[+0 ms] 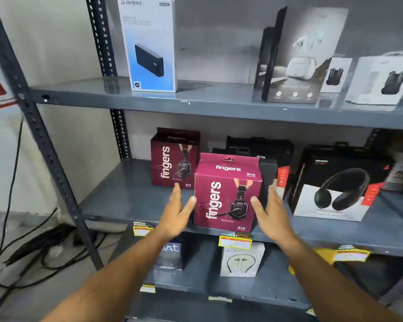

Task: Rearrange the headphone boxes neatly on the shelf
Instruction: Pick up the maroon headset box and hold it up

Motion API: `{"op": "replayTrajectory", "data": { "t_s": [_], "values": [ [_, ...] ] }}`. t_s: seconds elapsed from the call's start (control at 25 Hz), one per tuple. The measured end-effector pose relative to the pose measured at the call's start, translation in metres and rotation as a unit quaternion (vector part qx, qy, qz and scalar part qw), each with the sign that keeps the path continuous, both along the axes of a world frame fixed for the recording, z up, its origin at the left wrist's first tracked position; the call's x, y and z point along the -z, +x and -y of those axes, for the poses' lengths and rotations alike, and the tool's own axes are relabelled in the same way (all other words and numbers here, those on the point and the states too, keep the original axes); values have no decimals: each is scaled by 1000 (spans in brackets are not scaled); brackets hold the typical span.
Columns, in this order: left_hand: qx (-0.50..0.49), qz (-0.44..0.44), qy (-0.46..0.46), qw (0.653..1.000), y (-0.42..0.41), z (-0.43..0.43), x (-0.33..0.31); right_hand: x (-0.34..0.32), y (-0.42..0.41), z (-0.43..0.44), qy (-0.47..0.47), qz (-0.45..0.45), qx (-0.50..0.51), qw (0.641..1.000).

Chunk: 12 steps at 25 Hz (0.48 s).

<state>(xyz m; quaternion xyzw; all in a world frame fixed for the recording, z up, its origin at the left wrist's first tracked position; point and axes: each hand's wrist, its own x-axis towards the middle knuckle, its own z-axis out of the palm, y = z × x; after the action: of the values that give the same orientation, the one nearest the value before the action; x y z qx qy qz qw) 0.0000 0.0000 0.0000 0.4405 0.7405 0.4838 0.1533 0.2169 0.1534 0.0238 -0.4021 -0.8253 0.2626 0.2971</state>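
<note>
Magenta cardboard marks the front Fingers S10 headphone box (227,194), which stands upright at the front edge of the middle shelf (116,196), turned a little so that its face does not run square with the shelf lip. The left hand (176,212) and the right hand (273,211) flank it with fingers (256,203) spread wide and holding nothing; the left thumb tip seems to touch the box's left edge, while the right thumb lies across its lower right corner, contact there uncertain. A second, darker maroon Fingers box (175,161) stands further back and to the left, and a black headphone box (335,184) leans at the right, with more dark boxes behind. The step in hand looks like squaring or shifting the magenta box. To do it well, both palms should press flat and evenly on the two side walls, low enough to keep it from tipping, then slide rather than lift it back so that its face lines up with the maroon box, leaving clear room from the dark box just beside its right side.
</note>
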Motion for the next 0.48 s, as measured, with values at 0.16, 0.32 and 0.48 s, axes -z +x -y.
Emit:
{"op": "replayTrajectory", "data": {
  "t_s": [0.16,0.32,0.48],
  "values": [
    [54,176,68,980,19,-20,15,29,-21,20,-110,-86,-28,990],
    [52,167,127,976,11,-3,5,15,-16,18,-77,-140,-36,987],
    [45,184,213,959,4,25,-23,-22,-6,25,-16,-194,-28,980]
  ]
}}
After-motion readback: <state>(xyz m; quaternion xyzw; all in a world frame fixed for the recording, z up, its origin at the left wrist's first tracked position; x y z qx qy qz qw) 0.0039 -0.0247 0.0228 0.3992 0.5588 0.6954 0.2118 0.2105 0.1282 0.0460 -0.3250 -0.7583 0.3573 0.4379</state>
